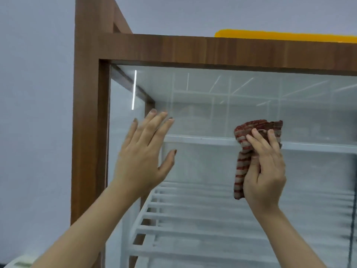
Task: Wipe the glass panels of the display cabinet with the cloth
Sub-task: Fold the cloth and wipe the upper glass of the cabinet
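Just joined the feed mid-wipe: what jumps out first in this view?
The red-and-white striped cloth, bunched in the right hand, sits against the front glass panel right of centre. The left hand is spread open, flat near the glass beside the brown wooden frame. A bright yellow object lies on the cabinet's top, upper right.

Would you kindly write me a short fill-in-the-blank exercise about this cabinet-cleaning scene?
1. The striped cloth is held in the ____ hand.
2. The left hand lies flat and ____ against the glass panel.
3. The cabinet frame looks like ____.
4. On top of the cabinet sits something coloured ____.

Answers: right; open; wood; yellow
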Demonstrator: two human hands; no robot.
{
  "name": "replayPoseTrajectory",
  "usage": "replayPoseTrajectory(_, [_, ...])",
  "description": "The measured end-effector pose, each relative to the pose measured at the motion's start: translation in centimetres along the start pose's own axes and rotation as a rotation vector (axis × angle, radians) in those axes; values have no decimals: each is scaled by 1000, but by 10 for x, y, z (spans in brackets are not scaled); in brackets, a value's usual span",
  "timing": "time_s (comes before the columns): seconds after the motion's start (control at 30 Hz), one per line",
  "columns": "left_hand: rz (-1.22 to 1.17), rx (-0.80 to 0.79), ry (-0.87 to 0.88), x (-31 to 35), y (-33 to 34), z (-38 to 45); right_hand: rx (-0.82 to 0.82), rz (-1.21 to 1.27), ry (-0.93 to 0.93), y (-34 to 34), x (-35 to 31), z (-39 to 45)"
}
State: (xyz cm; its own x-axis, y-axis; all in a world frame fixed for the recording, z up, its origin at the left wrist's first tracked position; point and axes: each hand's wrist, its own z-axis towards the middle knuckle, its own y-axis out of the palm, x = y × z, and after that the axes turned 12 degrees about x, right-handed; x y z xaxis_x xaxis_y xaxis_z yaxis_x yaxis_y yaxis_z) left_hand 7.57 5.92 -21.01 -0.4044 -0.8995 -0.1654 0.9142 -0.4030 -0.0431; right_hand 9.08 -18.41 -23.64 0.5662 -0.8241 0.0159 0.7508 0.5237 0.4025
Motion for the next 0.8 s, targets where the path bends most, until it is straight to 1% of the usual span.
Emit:
replayPoseTrajectory(0.07, [65, 3, -36, -30, -17, -17, 1, 77, 14, 13, -30, -18])
replayPoseTrajectory(0.2, [170, 17, -94, -76, -39, -39, -31, 147, 9, 46, -86, -47])
replayPoseTrajectory(0.33, [174, -6, -78, -102, -41, -48, -98, 170, 1, 78, -131, -64])
replayPoseTrajectory(0.47, [91, 29, -62, -106, -36, -49, -142, -7, -90, 99, -159, -76])
replayPoseTrajectory(0.6, [95, 34, -45, -109, -31, -51, -206, -189, -193, 110, -172, -87])
replayPoseTrajectory(0.8, [105, 24, -34, -110, -30, -53, -269, -289, -277, 112, -166, -74])
